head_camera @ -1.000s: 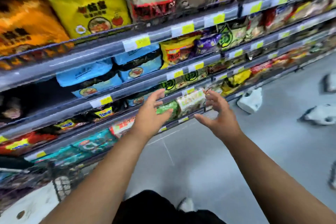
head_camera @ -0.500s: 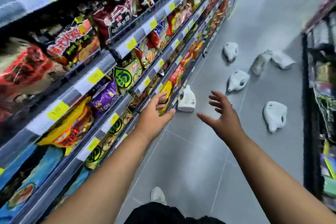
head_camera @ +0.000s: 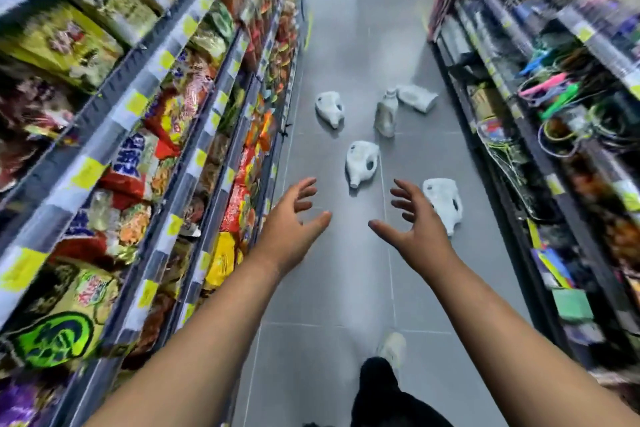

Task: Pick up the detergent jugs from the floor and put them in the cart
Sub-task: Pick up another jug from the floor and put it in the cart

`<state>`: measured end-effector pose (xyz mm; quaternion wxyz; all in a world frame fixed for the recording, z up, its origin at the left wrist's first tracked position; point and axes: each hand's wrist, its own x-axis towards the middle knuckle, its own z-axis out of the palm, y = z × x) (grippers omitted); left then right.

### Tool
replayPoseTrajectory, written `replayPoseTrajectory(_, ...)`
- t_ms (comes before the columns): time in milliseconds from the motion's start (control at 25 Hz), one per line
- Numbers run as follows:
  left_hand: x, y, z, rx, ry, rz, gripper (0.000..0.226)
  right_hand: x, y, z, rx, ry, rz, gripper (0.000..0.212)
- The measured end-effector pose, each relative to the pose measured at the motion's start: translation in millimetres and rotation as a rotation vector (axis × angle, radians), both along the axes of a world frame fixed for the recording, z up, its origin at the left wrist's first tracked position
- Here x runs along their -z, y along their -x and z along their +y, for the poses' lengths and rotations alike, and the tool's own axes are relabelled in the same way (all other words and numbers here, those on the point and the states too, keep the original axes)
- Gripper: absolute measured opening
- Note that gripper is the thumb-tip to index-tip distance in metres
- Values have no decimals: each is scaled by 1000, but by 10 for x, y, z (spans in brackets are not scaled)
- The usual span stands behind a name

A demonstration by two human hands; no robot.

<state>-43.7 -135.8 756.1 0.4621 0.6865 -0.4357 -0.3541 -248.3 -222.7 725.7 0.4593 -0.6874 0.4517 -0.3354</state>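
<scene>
Several white detergent jugs lie on the grey aisle floor ahead of me. The nearest jug (head_camera: 445, 203) lies on its side just beyond my right hand (head_camera: 414, 229). Another jug (head_camera: 361, 163) lies in the middle of the aisle. Farther off are a jug on its side (head_camera: 329, 108), an upright greyish jug (head_camera: 386, 113) and one more lying jug (head_camera: 416, 98). My left hand (head_camera: 292, 222) and my right hand are both stretched forward above the floor, fingers spread, holding nothing. No cart shows in this view.
Shelves of snack bags (head_camera: 166, 121) line the left side. Shelves of small hardware and coloured goods (head_camera: 554, 97) line the right. My leg and shoe (head_camera: 393, 350) are on the floor tiles (head_camera: 332, 288) below my arms.
My view has swung right, from facing the left shelves to looking down the aisle. The jugs have come into full view. Both hands stay outstretched and hold nothing.
</scene>
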Motion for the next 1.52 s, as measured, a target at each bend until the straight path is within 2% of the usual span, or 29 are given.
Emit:
replayPoseTrajectory(360,20,234,-1982,33,-80,-13,69,3,168,-2032,36,-22,0,72)
replayPoseTrajectory(560,147,-57,-2942,33,-118,1,68,161,-37,-2921,63,-66,24,74)
replayPoseTrajectory(800,397,-643,-4352,137,-206,-6,73,379,-508,-4096,141,-114,77,73)
replayPoseTrajectory(960,642,-1077,-5238,241,-284,-73,77,593,-936,-4881,193,-183,92,71)
replayPoseTrajectory(1200,981,-1454,-6262,262,-412,-126,80,970,-1400,-5940,191,-285,78,70)
replayPoseTrajectory(1520,1716,-1658,-7681,170,-496,-100,79,1734,-1713,-7432,122,-399,136,79)
